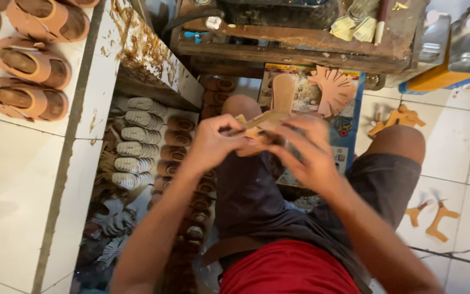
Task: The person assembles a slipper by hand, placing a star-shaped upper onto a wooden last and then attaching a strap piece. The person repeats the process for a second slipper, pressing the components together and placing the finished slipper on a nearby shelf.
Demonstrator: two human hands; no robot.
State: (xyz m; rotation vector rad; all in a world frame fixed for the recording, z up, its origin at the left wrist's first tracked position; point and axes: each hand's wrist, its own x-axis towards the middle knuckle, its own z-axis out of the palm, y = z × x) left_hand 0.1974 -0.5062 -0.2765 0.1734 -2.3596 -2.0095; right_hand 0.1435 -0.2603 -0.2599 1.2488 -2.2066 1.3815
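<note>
Above the lap, both hands (265, 144) pinch a tan sandal strap (257, 126).

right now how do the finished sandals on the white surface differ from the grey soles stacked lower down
The finished sandals are tan-brown with straps on and lie spaced out on the white tiled surface. The grey soles are pale, ridged, strapless, and overlap in a tight stack beside a column of brown soles. Both hands, left hand and right hand, grip a tan strap piece instead. Both share a foot-shaped outline.
</note>
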